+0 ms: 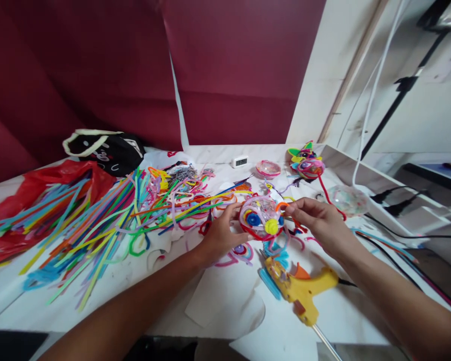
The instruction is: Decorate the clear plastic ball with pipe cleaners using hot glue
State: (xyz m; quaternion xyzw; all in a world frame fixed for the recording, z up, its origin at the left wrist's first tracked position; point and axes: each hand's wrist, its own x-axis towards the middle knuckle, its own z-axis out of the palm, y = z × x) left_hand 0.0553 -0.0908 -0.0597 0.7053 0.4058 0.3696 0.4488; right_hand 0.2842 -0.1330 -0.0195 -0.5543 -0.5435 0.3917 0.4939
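Observation:
A clear plastic ball [262, 218] decorated with blue, yellow and pink pipe-cleaner swirls and a red rim sits between my hands above the white table [225, 306]. My left hand [221, 234] grips its left side with fingers curled. My right hand [315, 218] pinches an orange pipe-cleaner loop [282, 205] at the ball's right edge. A yellow glue gun [300, 288] lies just below my right wrist.
A large heap of coloured pipe cleaners [105, 220] covers the left half. A red plastic bag [30, 200] and a black bag [105, 150] lie behind it. Another decorated ball [308, 163], a clear ball [348, 199], a small white clock [240, 161] and black cables [398, 235] sit at the right.

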